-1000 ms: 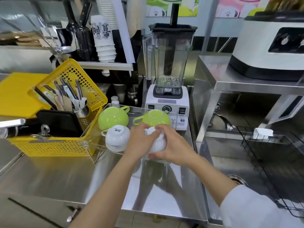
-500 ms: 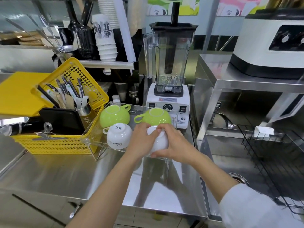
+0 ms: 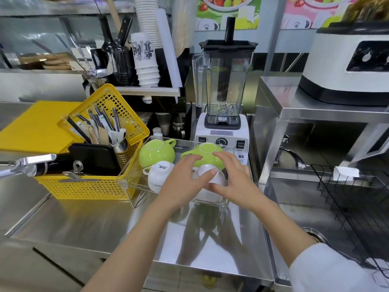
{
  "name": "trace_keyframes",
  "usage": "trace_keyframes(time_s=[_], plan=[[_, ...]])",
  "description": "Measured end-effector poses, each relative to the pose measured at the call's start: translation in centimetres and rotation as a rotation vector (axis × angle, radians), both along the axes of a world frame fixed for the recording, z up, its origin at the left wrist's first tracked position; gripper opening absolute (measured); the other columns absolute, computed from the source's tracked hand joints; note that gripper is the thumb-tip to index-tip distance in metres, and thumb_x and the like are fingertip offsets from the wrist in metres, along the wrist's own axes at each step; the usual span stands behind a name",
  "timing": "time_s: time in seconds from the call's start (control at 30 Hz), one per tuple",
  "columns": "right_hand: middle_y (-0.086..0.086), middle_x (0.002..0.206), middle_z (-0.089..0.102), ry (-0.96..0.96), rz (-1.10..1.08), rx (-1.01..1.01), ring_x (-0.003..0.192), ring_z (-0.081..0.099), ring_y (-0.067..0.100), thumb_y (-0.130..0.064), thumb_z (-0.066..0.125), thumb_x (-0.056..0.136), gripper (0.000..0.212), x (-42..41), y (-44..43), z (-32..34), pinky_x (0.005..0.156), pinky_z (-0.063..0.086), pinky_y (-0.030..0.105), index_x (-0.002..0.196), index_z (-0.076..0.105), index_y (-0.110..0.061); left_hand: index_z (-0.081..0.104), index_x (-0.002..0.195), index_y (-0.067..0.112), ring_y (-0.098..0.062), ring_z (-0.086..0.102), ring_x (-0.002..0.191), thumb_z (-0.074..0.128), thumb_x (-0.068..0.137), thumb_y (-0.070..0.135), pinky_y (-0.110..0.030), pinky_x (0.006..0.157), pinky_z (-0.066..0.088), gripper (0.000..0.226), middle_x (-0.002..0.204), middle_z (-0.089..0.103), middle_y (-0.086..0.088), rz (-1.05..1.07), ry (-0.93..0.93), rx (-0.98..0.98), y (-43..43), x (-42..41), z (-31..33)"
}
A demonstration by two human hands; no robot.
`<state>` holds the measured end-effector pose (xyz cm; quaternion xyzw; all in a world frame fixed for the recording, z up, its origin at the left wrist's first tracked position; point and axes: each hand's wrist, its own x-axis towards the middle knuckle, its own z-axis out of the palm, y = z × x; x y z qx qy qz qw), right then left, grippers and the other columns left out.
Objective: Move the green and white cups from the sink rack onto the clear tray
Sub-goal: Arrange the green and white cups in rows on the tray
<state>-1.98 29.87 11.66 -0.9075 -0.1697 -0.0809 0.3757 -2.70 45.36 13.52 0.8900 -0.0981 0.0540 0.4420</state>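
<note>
The clear tray (image 3: 134, 187) stands on the steel counter in front of the blender. Four cups sit upside down in it: a green cup (image 3: 156, 153) at back left, a second green cup (image 3: 207, 150) at back right, a white cup (image 3: 159, 174) at front left, and another white cup (image 3: 217, 178) at front right. My left hand (image 3: 185, 182) and my right hand (image 3: 235, 178) flank the front-right white cup with fingers straightened and spread. My left fingertips and right thumb still touch it. The black wire sink rack (image 3: 349, 209) on the right holds no cups.
A yellow basket (image 3: 84, 188) with utensils and a black pan touches the tray's left side. The blender (image 3: 223, 102) stands just behind the tray. A white machine (image 3: 347, 66) sits on a raised steel shelf above the faucet (image 3: 288, 152). A white cloth (image 3: 345, 172) lies on the rack's far edge.
Both hands were closed around the front-right white cup; now it rests in the tray and the fingers have spread apart. The view has shifted slightly.
</note>
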Motion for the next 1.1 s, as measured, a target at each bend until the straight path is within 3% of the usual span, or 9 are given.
trace_keyframes(time_s=[0.13,0.3,0.47,0.63,0.77,0.9,1.1], plan=[[-0.009,0.146,0.029,-0.009,0.022,0.017,0.134,0.025,0.008,-0.052,0.065,0.074,0.077,0.0,-0.5,0.9,0.114,0.019,0.04,0.138,0.027,-0.033,0.047,0.129,0.025,-0.011,0.045,0.122,0.057,0.081,0.053,-0.035,0.103,0.038,0.057,0.132,0.049,0.007,-0.027,-0.107,0.115,0.6,-0.3,1.3],[-0.012,0.144,0.029,-0.022,0.064,0.004,0.129,0.028,0.01,-0.049,0.064,0.077,0.074,1.6,-1.2,2.2,0.11,0.021,0.035,0.138,0.024,-0.037,0.049,0.128,0.022,0.003,0.038,0.108,0.059,0.082,0.049,-0.01,0.084,0.024,0.053,0.119,0.047,0.015,0.02,-0.255,0.215,1.6,0.2,3.3],[-0.01,0.146,0.031,-0.007,0.098,0.054,0.134,0.027,0.015,-0.048,0.066,0.076,0.074,3.9,-1.4,3.9,0.112,0.021,0.041,0.137,0.026,-0.038,0.047,0.131,0.022,-0.01,0.043,0.123,0.053,0.079,0.056,-0.021,0.094,0.029,0.062,0.134,0.05,0.004,0.095,-0.234,0.26,3.5,1.9,4.5],[-0.009,0.144,0.031,-0.039,0.166,0.044,0.131,0.029,0.011,-0.048,0.064,0.077,0.074,6.7,-1.3,4.5,0.113,0.024,0.042,0.139,0.025,-0.034,0.041,0.131,0.025,0.001,0.035,0.112,0.057,0.085,0.044,-0.021,0.092,0.027,0.053,0.136,0.041,0.006,0.186,-0.249,0.219,4.9,3.5,5.1],[-0.008,0.144,0.031,-0.013,0.194,0.07,0.132,0.032,0.02,-0.051,0.063,0.076,0.075,8.5,-0.4,4.7,0.109,0.031,0.047,0.138,0.025,-0.036,0.038,0.135,0.023,0.002,0.032,0.113,0.055,0.085,0.045,-0.021,0.092,0.026,0.057,0.14,0.038,0.003,0.228,-0.248,0.255,6.0,4.6,4.9],[-0.011,0.146,0.028,0.017,0.235,0.005,0.134,0.029,0.023,-0.055,0.063,0.075,0.077,9.9,1.4,5.0,0.108,0.031,0.051,0.138,0.021,-0.041,0.036,0.137,0.023,-0.006,0.035,0.122,0.055,0.085,0.046,-0.023,0.094,0.026,0.06,0.142,0.037,0.002,0.232,-0.218,0.283,7.4,5.8,4.5],[-0.008,0.15,0.024,0.043,0.253,-0.172,0.134,0.027,0.016,-0.049,0.062,0.079,0.076,12.2,4.0,6.0,0.112,0.024,0.043,0.141,0.019,-0.035,0.035,0.138,0.022,-0.014,0.035,0.131,0.058,0.084,0.044,-0.024,0.098,0.026,0.062,0.143,0.038,0.0,0.18,-0.136,0.243,9.8,8.8,3.4]])
